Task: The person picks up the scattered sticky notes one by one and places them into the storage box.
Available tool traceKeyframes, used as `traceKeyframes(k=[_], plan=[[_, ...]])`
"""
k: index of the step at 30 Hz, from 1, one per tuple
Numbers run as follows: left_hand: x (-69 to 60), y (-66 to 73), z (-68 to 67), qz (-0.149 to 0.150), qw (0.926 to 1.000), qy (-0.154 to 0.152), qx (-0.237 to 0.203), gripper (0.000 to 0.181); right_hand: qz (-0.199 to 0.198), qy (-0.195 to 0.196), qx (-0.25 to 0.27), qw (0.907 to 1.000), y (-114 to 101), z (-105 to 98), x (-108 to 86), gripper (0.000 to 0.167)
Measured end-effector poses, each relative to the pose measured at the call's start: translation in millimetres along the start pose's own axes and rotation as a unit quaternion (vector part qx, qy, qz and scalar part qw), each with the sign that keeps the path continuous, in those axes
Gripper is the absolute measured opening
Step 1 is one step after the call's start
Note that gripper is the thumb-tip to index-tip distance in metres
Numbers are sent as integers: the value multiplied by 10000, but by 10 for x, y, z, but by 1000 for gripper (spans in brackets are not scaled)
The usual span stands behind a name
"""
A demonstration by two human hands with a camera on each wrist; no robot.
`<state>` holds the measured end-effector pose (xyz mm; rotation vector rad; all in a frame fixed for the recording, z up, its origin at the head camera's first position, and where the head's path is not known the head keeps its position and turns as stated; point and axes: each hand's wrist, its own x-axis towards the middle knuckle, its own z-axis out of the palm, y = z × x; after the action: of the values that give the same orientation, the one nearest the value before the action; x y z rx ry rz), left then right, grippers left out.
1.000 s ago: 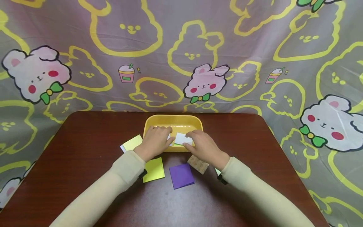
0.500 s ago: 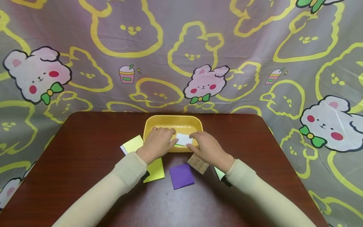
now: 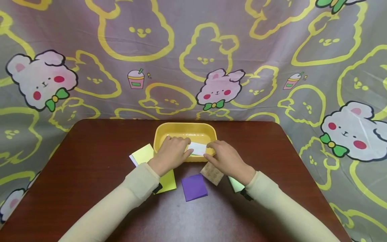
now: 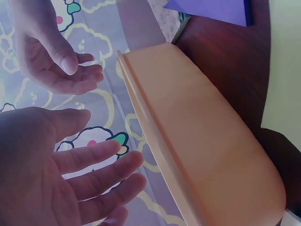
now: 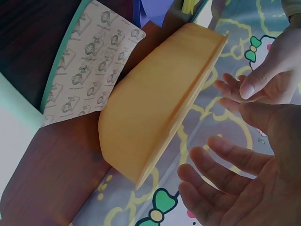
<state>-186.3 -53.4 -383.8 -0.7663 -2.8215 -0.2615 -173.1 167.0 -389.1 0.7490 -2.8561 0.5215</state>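
Both hands hover over a yellow tray (image 3: pixel 187 126); a white paper piece (image 3: pixel 198 148) lies in it, in the gap between them. My left hand (image 3: pixel 170 153) is over the tray's left part, fingers loosely bent and holding nothing. On the other side, my right hand (image 3: pixel 226 158) hangs over the right end, also holding nothing. The left wrist view shows the left hand (image 4: pixel 80 169) with spread fingers beside the tray wall (image 4: pixel 188 108). In the right wrist view the right hand (image 5: pixel 240 179) has relaxed fingers, clear of the tray wall (image 5: pixel 146 99).
Around the tray's near side lie a pale yellow pad (image 3: pixel 143 154), a bright yellow pad (image 3: pixel 167 181) partly under the left forearm, a purple pad (image 3: pixel 194 187), a brown patterned square (image 3: pixel 212 173) and a pale green piece (image 3: pixel 235 184). A patterned cloth (image 3: pixel 169 74) hangs behind the table.
Both hands have shifted a little to the right above the tray. More of the pale green piece shows beside the right wrist, and less of the bright yellow pad shows by the left.
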Motion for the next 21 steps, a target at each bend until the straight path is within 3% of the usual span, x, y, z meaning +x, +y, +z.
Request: traceKeyframes(k=[21], plan=[[30, 174, 33, 229, 9997, 99, -44, 25, 160, 130, -117, 9997, 166, -16, -141, 36]])
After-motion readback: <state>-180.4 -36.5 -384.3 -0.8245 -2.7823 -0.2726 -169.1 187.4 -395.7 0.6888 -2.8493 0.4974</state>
